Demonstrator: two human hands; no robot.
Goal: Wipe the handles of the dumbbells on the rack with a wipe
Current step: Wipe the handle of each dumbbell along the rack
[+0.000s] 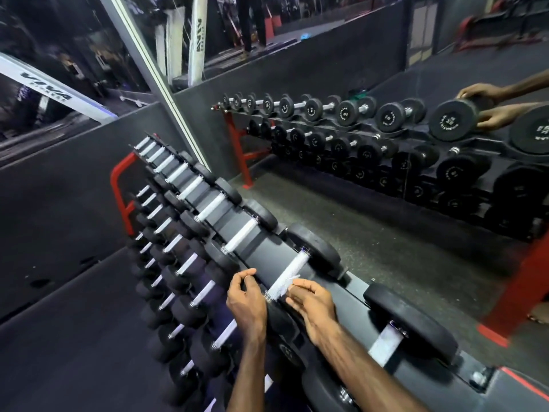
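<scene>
A long black dumbbell rack (264, 251) runs from the lower right up to the left, with several dumbbells whose handles are pale and knurled. Both my hands are at one top-row dumbbell handle (286, 273). My right hand (312, 304) pinches a small white wipe (294, 279) against the handle's near part. My left hand (246, 298) sits just left of the handle's near end, over the black dumbbell head (279, 318), fingers curled and thumb meeting forefinger. Nothing shows plainly between those fingers.
A wall mirror (386, 129) behind the rack reflects the dumbbells and both my hands. The rack has red end frames (120, 197). Lower rows of dumbbells (190, 275) lie to the left, and another dumbbell (410, 319) sits on the right. Dark rubber floor lies at the lower left.
</scene>
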